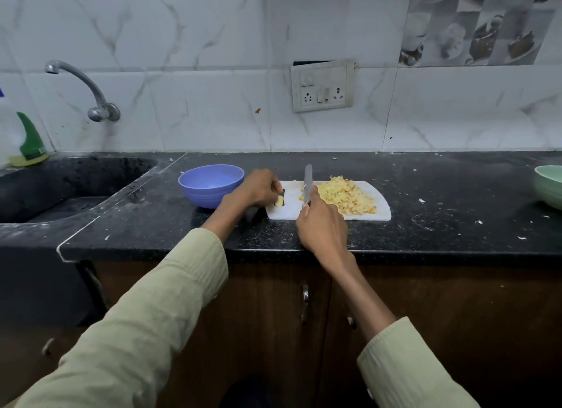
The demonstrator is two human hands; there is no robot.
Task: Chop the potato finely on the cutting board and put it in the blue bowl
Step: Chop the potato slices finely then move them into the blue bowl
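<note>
On the dark surface (425, 194), the cutting board (380, 214) carries a chopped potato pile (343, 196); the blue bowl (209, 184) sits left. The right hand (322, 225) has its grip around the knife (307, 182); the left hand (258, 188) pinches the last potato piece (280, 200), small enough to slip and expose fingers.
</note>
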